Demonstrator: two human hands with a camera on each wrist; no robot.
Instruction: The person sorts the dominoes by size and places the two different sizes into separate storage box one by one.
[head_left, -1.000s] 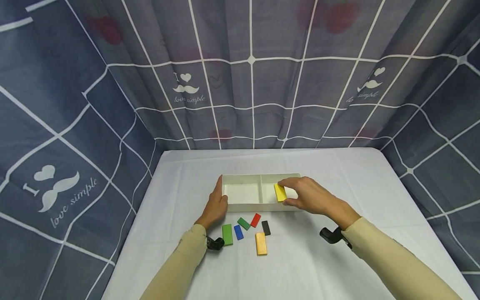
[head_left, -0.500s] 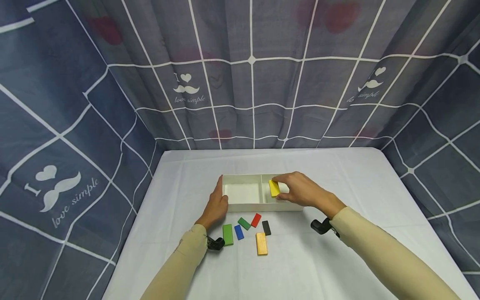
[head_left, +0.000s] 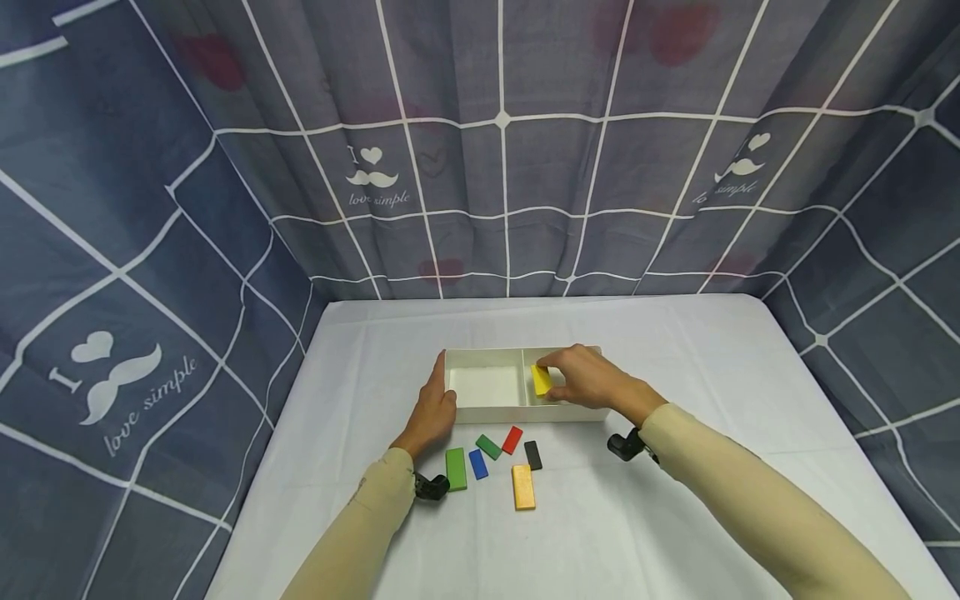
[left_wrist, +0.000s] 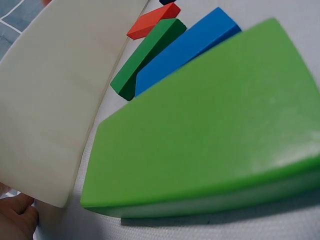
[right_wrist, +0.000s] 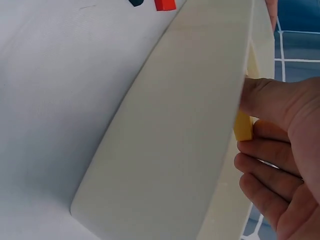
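My right hand (head_left: 588,379) pinches a yellow block (head_left: 541,381) between thumb and fingers. In the head view the block leans inside the right compartment of a white box (head_left: 491,414), close to the divider (head_left: 523,379). The right wrist view shows the yellow block (right_wrist: 243,126) partly hidden behind the front wall and my thumb; the other fingers are loosely bent. My left hand (head_left: 433,408) holds the box's left end, fingers along the outer side and thumb at the front corner. In the left wrist view only part of this hand (left_wrist: 17,217) shows, at the box's edge.
In front of the box lie a light green block (head_left: 456,469), a blue block (head_left: 477,464), a dark green block (head_left: 488,447), a red block (head_left: 512,440), a black block (head_left: 533,455) and an orange-yellow block (head_left: 523,487). A grid-patterned curtain (head_left: 465,167) stands behind the white table (head_left: 675,333).
My right hand has moved left with the yellow block, toward the divider and lower into the right compartment. The left hand and the loose blocks stay in place.
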